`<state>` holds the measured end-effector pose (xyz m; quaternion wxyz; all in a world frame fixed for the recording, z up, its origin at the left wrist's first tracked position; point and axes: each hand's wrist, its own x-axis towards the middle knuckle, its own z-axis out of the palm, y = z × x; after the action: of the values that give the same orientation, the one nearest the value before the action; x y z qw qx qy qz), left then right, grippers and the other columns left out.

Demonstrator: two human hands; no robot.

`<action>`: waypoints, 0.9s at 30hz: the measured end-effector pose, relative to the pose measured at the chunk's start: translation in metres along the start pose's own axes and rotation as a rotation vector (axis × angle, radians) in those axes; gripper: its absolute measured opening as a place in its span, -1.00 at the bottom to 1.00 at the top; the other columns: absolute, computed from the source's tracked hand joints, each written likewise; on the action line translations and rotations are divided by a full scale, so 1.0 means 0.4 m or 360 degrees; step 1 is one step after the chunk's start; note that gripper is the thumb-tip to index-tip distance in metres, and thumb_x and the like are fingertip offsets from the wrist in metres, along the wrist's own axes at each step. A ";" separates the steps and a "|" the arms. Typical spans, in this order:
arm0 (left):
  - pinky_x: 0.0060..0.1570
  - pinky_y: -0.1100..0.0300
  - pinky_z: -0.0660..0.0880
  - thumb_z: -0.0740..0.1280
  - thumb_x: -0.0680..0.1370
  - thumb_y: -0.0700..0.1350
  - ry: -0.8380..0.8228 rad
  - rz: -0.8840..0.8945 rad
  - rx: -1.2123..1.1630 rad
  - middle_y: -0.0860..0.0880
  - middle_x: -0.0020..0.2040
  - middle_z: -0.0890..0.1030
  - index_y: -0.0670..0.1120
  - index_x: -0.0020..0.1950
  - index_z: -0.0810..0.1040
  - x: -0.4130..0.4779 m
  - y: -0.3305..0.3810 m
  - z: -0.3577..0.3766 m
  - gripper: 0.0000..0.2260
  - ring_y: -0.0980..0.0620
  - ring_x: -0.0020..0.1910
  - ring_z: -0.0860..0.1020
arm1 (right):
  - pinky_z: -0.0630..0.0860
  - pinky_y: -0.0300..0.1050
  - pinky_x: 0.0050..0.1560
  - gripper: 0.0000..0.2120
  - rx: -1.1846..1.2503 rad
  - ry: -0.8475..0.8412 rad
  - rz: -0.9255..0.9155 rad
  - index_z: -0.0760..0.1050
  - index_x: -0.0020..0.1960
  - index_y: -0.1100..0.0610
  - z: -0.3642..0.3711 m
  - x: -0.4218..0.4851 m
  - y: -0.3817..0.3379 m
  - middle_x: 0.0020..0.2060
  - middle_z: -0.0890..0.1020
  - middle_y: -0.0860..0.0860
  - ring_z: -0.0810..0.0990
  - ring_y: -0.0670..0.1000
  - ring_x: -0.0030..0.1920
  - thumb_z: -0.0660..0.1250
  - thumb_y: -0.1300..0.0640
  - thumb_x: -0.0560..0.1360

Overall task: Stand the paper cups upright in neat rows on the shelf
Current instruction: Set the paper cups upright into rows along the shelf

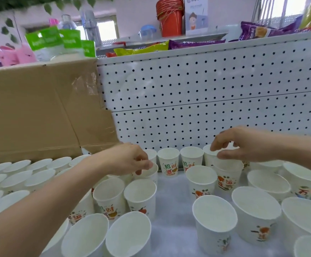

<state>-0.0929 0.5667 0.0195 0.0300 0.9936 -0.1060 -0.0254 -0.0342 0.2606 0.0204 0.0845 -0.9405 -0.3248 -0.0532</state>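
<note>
Standing at the far left, a cardboard box [30,112] is seen against the back of the shelf [171,204], with dense rows of upright paper cups [39,175] packed in front of it. The left hand [130,160] is reached in over these rows, and its grip is closed: the rim of one cup [149,173] is pinched between thumb and fingertips. Just in front of that cup, two printed cups [110,195] are set side by side, touching. A bare strip of the white shelf surface is left open down the middle. Against the perforated back panel [206,93], a short row of cups [168,161] is lined up between the two hands. Further right, the right hand [247,145] is held over a cup [227,175] in the second row; its thumb is laid on the rim and the fingers are curled above the cup behind, so the grip is closed lightly on the rim. More upright cups are spread near the right edge, loosely spaced. Snack packets [151,48] and a stack of red buckets [170,15] are seen on the upper ledge.
</note>
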 end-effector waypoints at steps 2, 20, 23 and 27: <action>-0.12 0.21 0.49 0.23 0.57 0.18 0.0049 0.0050 -0.0030 0.18 -0.15 0.63 0.08 -0.05 0.63 -0.012 0.001 -0.005 -0.75 0.17 -0.16 0.56 | 0.43 -0.37 -0.04 -0.81 0.0022 -0.0003 -0.0008 0.53 0.14 -0.14 -0.003 -0.007 0.001 0.02 0.55 -0.25 0.47 -0.31 0.00 0.32 -0.05 0.53; -0.20 0.32 0.38 0.48 0.44 -0.06 0.0162 0.0550 -0.0085 0.24 -0.25 0.52 0.08 0.02 0.68 0.071 0.229 0.052 -0.83 0.21 -0.17 0.46 | 0.48 -0.07 0.03 -0.81 -0.0436 -0.0220 0.0056 0.50 -0.19 -0.15 0.026 -0.027 0.001 -0.11 0.47 -0.20 0.42 -0.09 -0.01 0.46 -0.17 0.33; -0.21 0.33 0.40 0.46 0.46 -0.08 0.0199 0.0507 -0.0074 0.23 -0.27 0.54 0.08 -0.03 0.70 0.075 0.190 0.045 -0.88 0.21 -0.19 0.49 | 0.52 0.00 -0.06 -0.93 -0.0471 -0.0166 -0.0067 0.53 -0.17 -0.05 0.055 -0.022 -0.012 -0.17 0.55 -0.10 0.39 -0.12 -0.06 0.40 -0.01 0.42; -0.13 0.26 0.48 0.46 0.46 -0.06 0.0219 0.0365 0.0019 0.24 -0.26 0.54 0.09 -0.04 0.69 0.063 0.119 0.029 -0.90 0.20 -0.17 0.51 | 0.47 -0.09 -0.08 -0.90 -0.0377 -0.0136 -0.0222 0.59 0.00 -0.06 0.072 -0.004 -0.038 -0.13 0.54 -0.15 0.38 -0.13 -0.02 0.36 0.03 0.48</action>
<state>-0.0790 0.5143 0.0099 0.0339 0.9745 -0.2169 0.0469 -0.0435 0.2772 -0.0061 -0.0448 -0.9204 -0.3842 -0.0569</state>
